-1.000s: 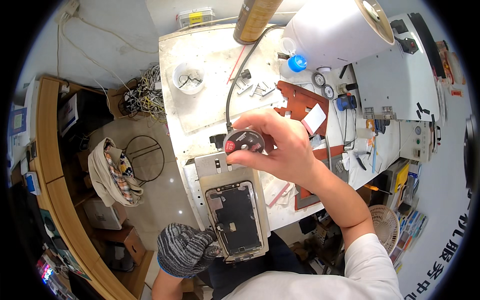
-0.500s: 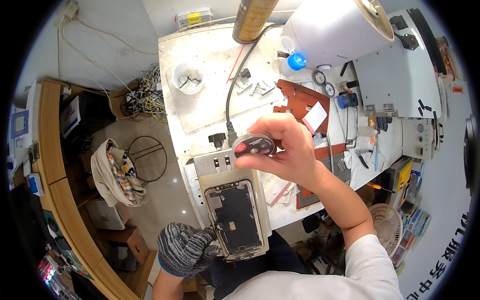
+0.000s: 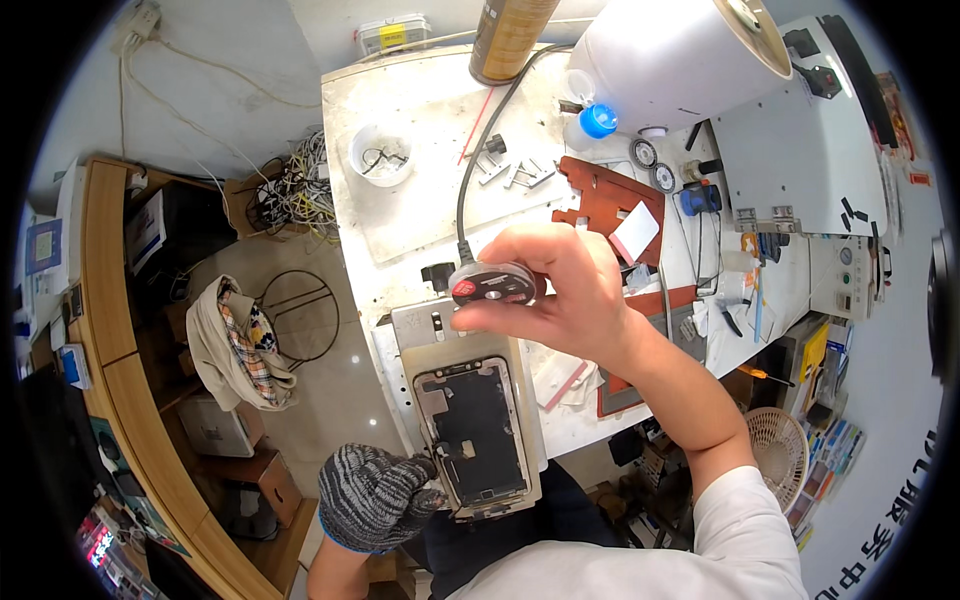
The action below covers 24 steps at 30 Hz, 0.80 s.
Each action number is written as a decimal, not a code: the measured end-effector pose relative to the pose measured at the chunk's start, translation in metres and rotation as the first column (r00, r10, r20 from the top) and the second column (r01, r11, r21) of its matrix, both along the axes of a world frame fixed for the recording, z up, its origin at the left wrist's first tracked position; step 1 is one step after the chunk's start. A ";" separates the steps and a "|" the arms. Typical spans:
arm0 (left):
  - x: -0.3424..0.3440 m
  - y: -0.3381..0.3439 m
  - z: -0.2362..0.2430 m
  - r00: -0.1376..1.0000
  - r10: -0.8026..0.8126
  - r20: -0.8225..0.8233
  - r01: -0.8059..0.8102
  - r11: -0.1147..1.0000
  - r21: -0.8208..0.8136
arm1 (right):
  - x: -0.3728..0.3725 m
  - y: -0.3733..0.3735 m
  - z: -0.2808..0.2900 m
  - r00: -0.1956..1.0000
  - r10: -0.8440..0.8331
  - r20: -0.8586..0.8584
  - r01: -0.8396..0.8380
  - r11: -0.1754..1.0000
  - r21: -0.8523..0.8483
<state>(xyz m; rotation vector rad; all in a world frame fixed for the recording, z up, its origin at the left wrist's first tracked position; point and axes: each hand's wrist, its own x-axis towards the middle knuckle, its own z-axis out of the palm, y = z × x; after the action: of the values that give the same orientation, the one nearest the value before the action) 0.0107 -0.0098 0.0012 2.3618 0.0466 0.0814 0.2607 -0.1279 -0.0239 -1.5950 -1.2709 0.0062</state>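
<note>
My right hand (image 3: 565,290), bare, pinches a small round spool (image 3: 494,286) with a black and red label between thumb and fingers. It is over the far end of a metal heating plate (image 3: 412,325). On the plate lies a phone screen assembly (image 3: 483,425), its dark back facing up and its frame around it. My left hand (image 3: 375,500), in a grey-black knitted glove, is closed beside the screen's near left edge. What its fingers hold, if anything, is hidden.
A black cable (image 3: 465,190) runs from the plate's far end. Beyond are a white cup (image 3: 381,157), small metal clamps (image 3: 525,172), a blue-capped bottle (image 3: 594,124) and a spray can (image 3: 508,40). Right lie red-brown mats (image 3: 610,195) and a knife (image 3: 731,318). A stool (image 3: 300,315) stands left.
My right hand and the spool have shifted slightly left relative to the plate. My left hand stays closed beside the screen. The whole view has drifted a little.
</note>
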 end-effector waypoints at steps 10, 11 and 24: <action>-0.003 -0.001 -0.002 1.000 0.005 -0.003 -0.005 1.000 0.029 | 0.006 0.003 -0.001 0.961 0.030 0.274 -0.065 0.991 0.121; -0.003 -0.001 -0.001 1.000 0.008 -0.008 -0.008 0.999 0.045 | 0.007 0.001 -0.001 0.953 0.038 0.300 -0.074 0.991 0.110; -0.004 -0.003 0.005 0.989 0.150 0.007 -0.150 0.989 0.012 | -0.006 -0.036 -0.001 0.998 -0.028 0.053 0.026 0.999 0.047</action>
<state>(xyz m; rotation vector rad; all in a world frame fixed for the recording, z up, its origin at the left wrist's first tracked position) 0.0068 -0.0128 0.0061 2.3677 0.2220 0.1625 0.2546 -0.1636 -0.0251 -1.5812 -1.2816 -0.0833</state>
